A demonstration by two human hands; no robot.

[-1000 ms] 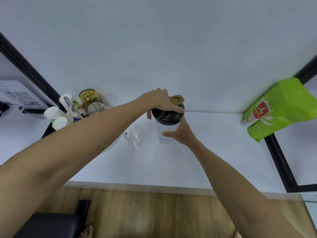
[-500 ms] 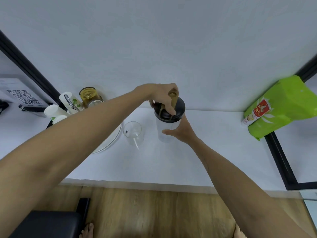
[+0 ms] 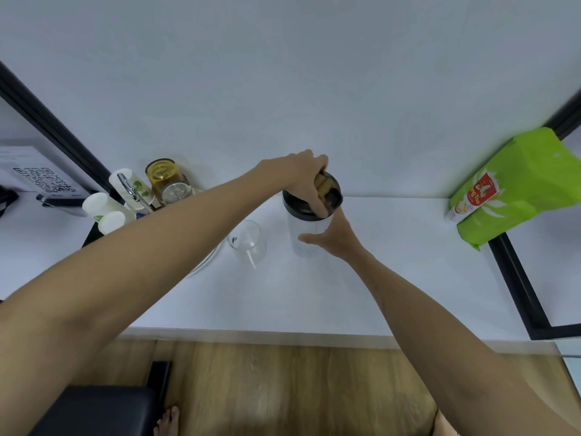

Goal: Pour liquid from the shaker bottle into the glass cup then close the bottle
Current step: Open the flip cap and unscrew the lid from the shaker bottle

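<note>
Gold flap point(image 3: 325, 187) on the bottle point(image 3: 309, 228): a second ago I saw it standing open past the far rim of the black lid point(image 3: 295, 205), half a second ago tipped upright over the lid, now it's folded down onto the lid top. My left hand point(image 3: 306, 177) went from fingers spread across the lid to pinching the flap, then curling over it, thumb and fingertips pressing it down on the near side.
</note>
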